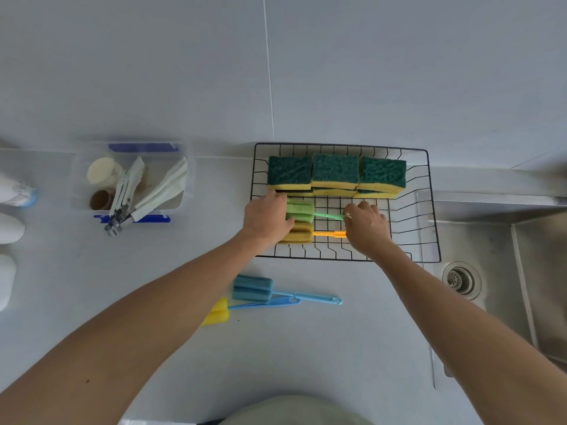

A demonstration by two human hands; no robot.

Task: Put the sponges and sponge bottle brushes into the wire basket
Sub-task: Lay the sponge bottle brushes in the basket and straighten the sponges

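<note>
A black wire basket (429, 210) stands on the counter against the wall. Green-and-yellow sponges (336, 171) are stacked along its far side. In front of them lie a green bottle brush (302, 210) and an orange one (299, 234), heads to the left. My left hand (267, 219) rests on both sponge heads. My right hand (366, 223) pinches the end of the green brush's handle and covers the orange handle's end. On the counter nearer to me lie a blue bottle brush (253, 288) and a yellow-headed brush with a blue handle (217, 312).
A clear plastic box (76, 179) with blue clips holds cloths, utensils and small jars at the left. White bottles (12, 228) line the left edge. A steel sink (503, 271) with a drain lies to the right of the basket.
</note>
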